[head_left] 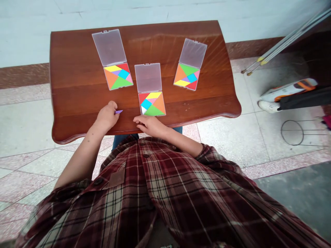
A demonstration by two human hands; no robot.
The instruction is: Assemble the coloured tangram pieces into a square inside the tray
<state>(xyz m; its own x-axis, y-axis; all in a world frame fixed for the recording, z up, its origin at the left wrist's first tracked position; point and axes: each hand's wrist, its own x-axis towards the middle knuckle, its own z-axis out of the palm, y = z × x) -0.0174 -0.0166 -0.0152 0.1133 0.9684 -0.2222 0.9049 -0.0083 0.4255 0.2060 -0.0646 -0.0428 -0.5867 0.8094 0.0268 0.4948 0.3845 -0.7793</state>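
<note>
My left hand (108, 115) pinches a small purple triangular piece (118, 112) just above the wooden table, left of the middle puzzle case. My right hand (146, 124) rests at the table's front edge, its fingers curled together below that case; whether they hold anything is hidden. The middle case (148, 78) lies open, its tray filled with red, yellow, blue, pink, orange and green pieces (155, 109), with a white gap at the lower left. Two more open cases, one at the upper left (110, 48) and one at the right (192, 53), hold full sets of coloured pieces.
The brown wooden table (77, 69) has a curved front edge close to my body. On the floor to the right are crutches (274, 48), a white and orange object (289, 91), a person's shoe (269, 106) and a wire ring (292, 132).
</note>
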